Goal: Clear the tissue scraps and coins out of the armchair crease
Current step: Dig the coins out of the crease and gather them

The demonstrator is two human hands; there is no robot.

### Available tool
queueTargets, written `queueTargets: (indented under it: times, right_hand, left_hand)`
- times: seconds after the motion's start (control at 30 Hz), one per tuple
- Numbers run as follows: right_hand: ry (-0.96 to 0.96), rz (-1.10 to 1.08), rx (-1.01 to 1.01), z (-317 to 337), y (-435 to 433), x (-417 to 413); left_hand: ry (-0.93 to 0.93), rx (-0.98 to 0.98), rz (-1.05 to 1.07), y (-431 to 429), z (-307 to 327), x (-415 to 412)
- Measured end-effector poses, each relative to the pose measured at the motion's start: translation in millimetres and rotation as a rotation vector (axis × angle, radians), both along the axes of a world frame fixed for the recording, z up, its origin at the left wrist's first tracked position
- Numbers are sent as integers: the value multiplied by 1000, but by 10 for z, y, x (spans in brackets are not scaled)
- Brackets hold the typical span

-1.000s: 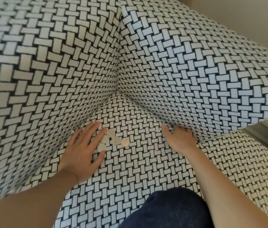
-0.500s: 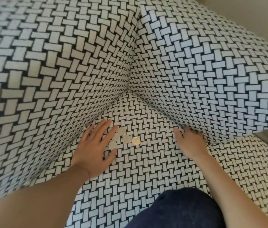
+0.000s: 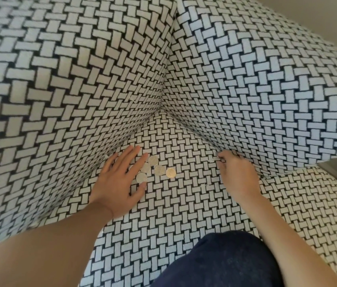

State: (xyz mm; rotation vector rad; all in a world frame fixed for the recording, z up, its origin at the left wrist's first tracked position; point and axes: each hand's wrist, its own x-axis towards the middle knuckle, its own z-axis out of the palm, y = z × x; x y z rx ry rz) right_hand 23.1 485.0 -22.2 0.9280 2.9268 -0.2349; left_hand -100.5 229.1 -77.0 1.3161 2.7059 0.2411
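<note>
coins (image 3: 159, 170) in a loose cluster on the seat cushion (image 3: 184, 214), just out from the left crease (image 3: 122, 145). the cluster's long axis runs rightward from the left hand (image 3: 120, 181). left hand lies flat on the cushion, fingers straight and unclenched, touching the nearest coins (one looks partly covered). it is by far the nearer hand, so any gathering sweep would likely fall to it, drawn away from the crease. right hand (image 3: 238, 175) sits well apart at the right crease (image 3: 194, 134) with its fingers curled against the fabric. whether they pinch anything cannot be told. what looks like a small tissue scrap (image 3: 204, 184) lies on the cushion just left of that hand.
</note>
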Motion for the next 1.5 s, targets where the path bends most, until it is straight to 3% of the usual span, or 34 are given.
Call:
queueTargets:
  times: [0.1,0.2,0.37,0.57,0.73,0.8,0.9,0.97,1.03,1.17,1.3,1.5]
  right_hand:
    - [-64,72,175,35,-87,-91]
    - [48,107,262,-4,-93,-94]
    - [248,113,211,-111,-54,-52]
    - [196,125,270,-198,-8,-34]
    - [286,32,256,-224,45,-8]
    - [360,11,120,-146,0,-57]
    - [398,43,-376,115,-168,-192]
    - [276,118,-610,252,-301,-266]
    - [137,212,-663,280,-408,-323]
    - [61,335,-570,199,-465,-360]
    - [122,385,-473,170,-443,-350]
    - [252,273,-246,196,-344,-326]
  left_hand:
    - [0,4,1,5,12,2]
    - [1,3,6,6,19,1]
    - [-1,6,3,3,12,-2]
    - [3,-4,8,8,20,4]
    - [-5,10,6,4,17,-3]
    - [-7,16,6,10,24,4]
    - [-8,20,4,7,17,4]
    - [-5,15,5,6,11,5]
    - [-4,18,5,10,12,3]
    - [-4,16,9,10,18,7]
    - [-5,19,5,8,12,2]
    - [-9,23,4,6,5,3]
